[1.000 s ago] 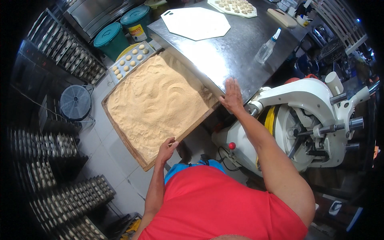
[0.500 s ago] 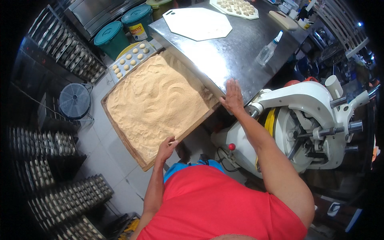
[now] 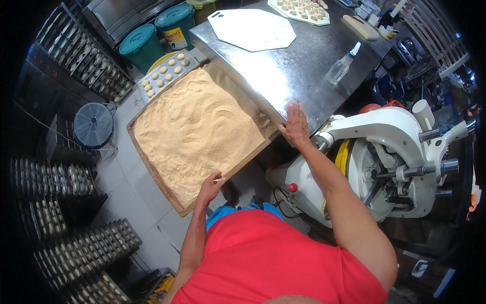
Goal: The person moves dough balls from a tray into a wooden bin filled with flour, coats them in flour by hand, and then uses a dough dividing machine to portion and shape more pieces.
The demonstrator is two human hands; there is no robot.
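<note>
A person's left hand (image 3: pixel 210 186) grips the near rim of a crumb-filled wooden tray (image 3: pixel 152 169), right hand (image 3: pixel 295 125) apparently flat, fingers spread, at its corner beside the steel table (image 3: pixel 283 71), mid-slide, steadying needed next

Single head-worn fisheye view, straight down, close above the tray (image 3: pixel 152 167).

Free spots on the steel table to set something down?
Bare steel on the steel table between the white cutting board, the spray bottle and the right hand. Crowded: far edge, with the board of dough pieces. The crumb tray is full.
</note>
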